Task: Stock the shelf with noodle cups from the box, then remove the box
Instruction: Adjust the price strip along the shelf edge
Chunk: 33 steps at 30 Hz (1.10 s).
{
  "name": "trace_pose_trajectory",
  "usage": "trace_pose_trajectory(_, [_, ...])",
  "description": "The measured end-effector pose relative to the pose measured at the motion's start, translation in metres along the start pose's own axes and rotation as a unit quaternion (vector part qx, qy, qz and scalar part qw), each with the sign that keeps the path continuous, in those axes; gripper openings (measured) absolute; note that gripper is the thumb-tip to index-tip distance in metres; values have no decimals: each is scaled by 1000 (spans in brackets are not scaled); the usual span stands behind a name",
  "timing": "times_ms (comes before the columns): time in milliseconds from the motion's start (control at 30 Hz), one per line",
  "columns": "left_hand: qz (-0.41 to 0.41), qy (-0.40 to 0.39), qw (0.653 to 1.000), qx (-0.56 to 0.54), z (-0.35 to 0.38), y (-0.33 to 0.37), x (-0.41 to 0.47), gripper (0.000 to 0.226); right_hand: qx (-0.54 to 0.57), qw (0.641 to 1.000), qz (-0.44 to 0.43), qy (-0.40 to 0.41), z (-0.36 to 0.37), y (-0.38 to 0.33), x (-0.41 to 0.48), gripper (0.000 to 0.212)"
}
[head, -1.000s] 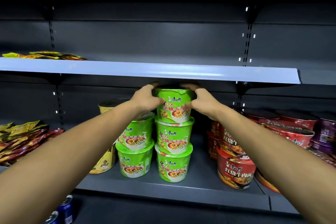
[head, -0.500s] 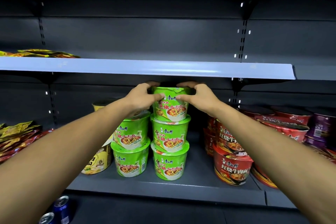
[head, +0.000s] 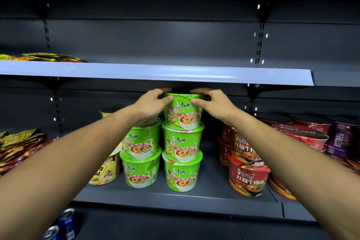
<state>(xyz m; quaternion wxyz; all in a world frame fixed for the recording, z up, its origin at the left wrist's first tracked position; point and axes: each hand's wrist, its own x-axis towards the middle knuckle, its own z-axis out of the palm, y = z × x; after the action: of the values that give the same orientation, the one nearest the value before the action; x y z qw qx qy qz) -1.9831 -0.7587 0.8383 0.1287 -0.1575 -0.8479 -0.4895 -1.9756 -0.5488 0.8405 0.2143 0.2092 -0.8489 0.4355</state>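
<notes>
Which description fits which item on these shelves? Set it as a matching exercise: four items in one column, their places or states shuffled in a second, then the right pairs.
Column one
1. top green noodle cup
2. front red noodle cup
3. yellow noodle cup
4. blue cans

Column two
A. below the stocked shelf, lower left
B. gripped by the left hand and right hand, topping a stack of three
C. left of the green stacks
D. right of the green stacks

Pairs: 1-B, 2-D, 3-C, 4-A
</notes>
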Motion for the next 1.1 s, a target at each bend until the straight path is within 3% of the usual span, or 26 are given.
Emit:
trace_pose_trajectory(133, [2, 5, 1000, 21, 0, -1, 0, 46, -16, 1000, 7, 9, 0, 0, -1, 40])
trace_pose_trajectory(300, [-12, 47, 999, 23, -2, -10, -4, 50, -50, 996, 55, 54, 2, 7, -6, 71])
trace_pose_trajectory(433, [-24, 119, 989, 87, -5, -9, -14, 37, -54, 985, 91, 133, 6, 15, -16, 61])
trace_pose_trajectory(567, [-46, 178, 976, 117, -9, -13, -22, 12, -38, 973, 67, 216, 10, 17, -27, 41])
trace_pose_trajectory(667, [-64, 204, 967, 139, -8, -13, -30, 17, -33, 969, 32, 243, 18, 15, -35, 15])
trace_pose_trajectory(967, [-49, 179, 973, 140, -2, -29, -58, 24, -16, 993, -28, 110, 62, 1, -64, 6])
trace_pose_trajectory(1100, [-41, 160, 980, 109, 0, -49, -74, 22, -12, 999, -29, 23, 95, -5, -79, 14])
